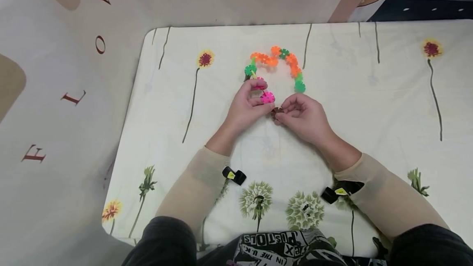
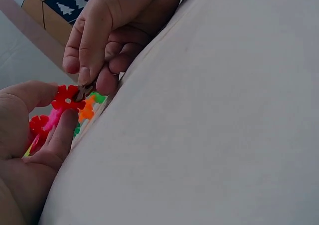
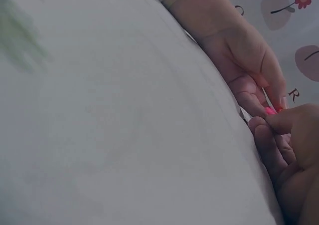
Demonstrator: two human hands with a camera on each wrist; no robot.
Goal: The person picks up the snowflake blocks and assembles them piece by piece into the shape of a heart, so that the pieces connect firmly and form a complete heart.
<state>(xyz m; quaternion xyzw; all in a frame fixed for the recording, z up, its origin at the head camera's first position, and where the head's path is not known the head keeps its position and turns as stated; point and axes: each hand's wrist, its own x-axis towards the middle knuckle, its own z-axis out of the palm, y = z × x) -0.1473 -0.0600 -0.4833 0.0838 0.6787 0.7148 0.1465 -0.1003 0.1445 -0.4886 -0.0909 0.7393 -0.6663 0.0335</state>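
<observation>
A curved chain of notched plastic discs lies on the table, with orange discs (image 1: 262,58) at its far side and green discs (image 1: 300,87) at its right end. Its pink disc (image 1: 267,97) shows beside my left hand (image 1: 245,104). In the left wrist view, that hand's thumb and finger pinch a red disc (image 2: 68,98) at the chain's near end. My right hand (image 1: 306,118) pinches a small brown disc (image 2: 84,92), whose edge meets the red disc's rim. In the right wrist view the fingers hide most of both discs.
A white cloth with printed flowers covers the table (image 1: 369,114). The table's left edge runs beside a pale lettered surface (image 1: 74,155), which also borders the far edge. Black wrist devices (image 1: 234,175) sit at both sleeves.
</observation>
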